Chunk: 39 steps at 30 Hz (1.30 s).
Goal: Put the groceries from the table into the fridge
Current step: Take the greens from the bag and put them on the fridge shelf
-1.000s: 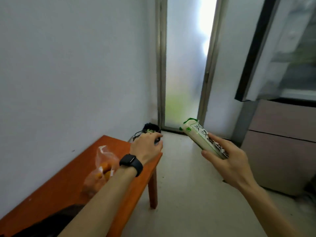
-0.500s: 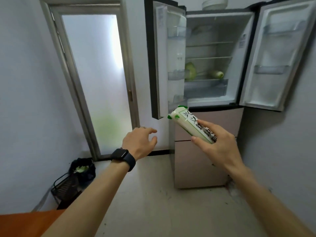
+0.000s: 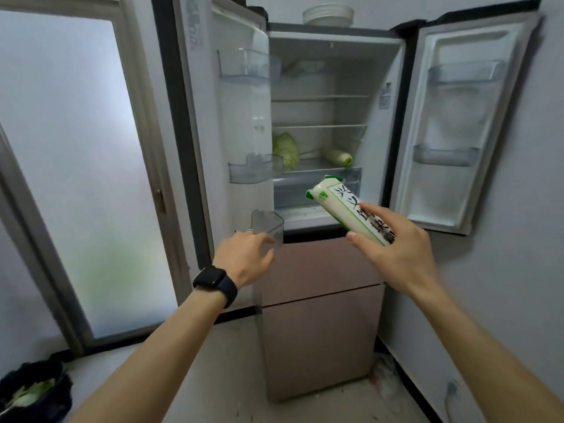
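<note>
- Nearest me, at lower left, the table has dropped out of view since a second ago; a dark floor basket (image 3: 33,389) with green scraps sits there.
- Left hand (image 3: 244,257), watch (image 3: 215,283) on its wrist, has come off the table's end and hangs with fingers loose and apart, holding nothing, just before the lowest door bin (image 3: 267,227).
- Right hand (image 3: 396,254) keeps its grip clamped on the white-and-green packet (image 3: 341,206), green end tilted up toward the opening.
- Beyond, the fridge (image 3: 320,315) looms closer than half a second ago, both upper doors wide open; a cabbage (image 3: 285,148) and a wrapped roll (image 3: 337,155) lie on its lower shelf.
- I judge the carry nearly done; setting the packet inside comes next.
</note>
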Each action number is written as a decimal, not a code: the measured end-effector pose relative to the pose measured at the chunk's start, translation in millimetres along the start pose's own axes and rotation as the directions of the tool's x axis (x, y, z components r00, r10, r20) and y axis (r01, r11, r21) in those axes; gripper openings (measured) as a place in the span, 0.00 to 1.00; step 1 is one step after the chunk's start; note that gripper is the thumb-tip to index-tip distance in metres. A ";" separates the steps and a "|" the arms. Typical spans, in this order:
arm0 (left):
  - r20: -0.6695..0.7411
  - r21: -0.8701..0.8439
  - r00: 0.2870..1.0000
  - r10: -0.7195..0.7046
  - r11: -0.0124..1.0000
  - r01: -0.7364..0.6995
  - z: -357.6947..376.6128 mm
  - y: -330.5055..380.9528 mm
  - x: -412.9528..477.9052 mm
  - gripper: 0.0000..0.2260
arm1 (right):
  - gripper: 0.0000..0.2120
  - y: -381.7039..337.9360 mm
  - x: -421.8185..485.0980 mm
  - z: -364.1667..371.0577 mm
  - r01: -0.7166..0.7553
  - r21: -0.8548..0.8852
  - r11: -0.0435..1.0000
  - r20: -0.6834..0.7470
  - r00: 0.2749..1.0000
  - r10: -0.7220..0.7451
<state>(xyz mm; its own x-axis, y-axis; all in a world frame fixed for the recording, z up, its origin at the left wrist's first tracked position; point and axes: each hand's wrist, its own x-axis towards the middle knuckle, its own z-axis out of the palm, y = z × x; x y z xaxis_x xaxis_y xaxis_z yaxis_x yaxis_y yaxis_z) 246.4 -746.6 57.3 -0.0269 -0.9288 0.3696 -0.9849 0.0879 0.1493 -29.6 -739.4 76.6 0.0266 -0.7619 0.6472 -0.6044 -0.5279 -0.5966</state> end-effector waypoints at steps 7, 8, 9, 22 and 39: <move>-0.021 0.038 0.998 0.062 0.997 -0.061 45.8 22.5 126.1 0.15 | 0.26 81.0 94.0 25.1 -0.019 -0.006 1.000 -0.018 1.000 0.019; -0.029 0.043 0.998 0.060 0.997 -0.058 51.9 26.2 144.2 0.15 | 0.25 93.4 109.6 28.3 -0.018 0.002 1.000 -0.022 1.000 0.018; -0.037 0.047 0.998 0.058 0.997 -0.056 57.5 30.1 162.4 0.15 | 0.25 105.1 125.2 31.3 -0.016 0.010 1.000 -0.024 1.000 0.016; -0.227 0.122 0.973 -0.032 0.991 0.061 75.1 99.3 413.3 0.15 | 0.25 235.6 371.6 37.0 0.099 0.041 0.994 -0.001 0.995 -0.099; -0.488 0.152 0.872 -0.037 0.980 0.127 14.4 60.9 684.2 0.18 | 0.26 248.3 671.6 79.7 -0.013 -0.269 0.963 -0.084 0.996 -0.010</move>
<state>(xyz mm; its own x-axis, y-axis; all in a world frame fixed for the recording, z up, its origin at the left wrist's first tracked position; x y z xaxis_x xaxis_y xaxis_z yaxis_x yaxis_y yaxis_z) 165.6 -1381.9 306.1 0.0963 -0.6371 0.7647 -0.9948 -0.0862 0.0534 -98.3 -1412.0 325.3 -0.0343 -0.7224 0.6906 -0.7967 -0.3975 -0.4552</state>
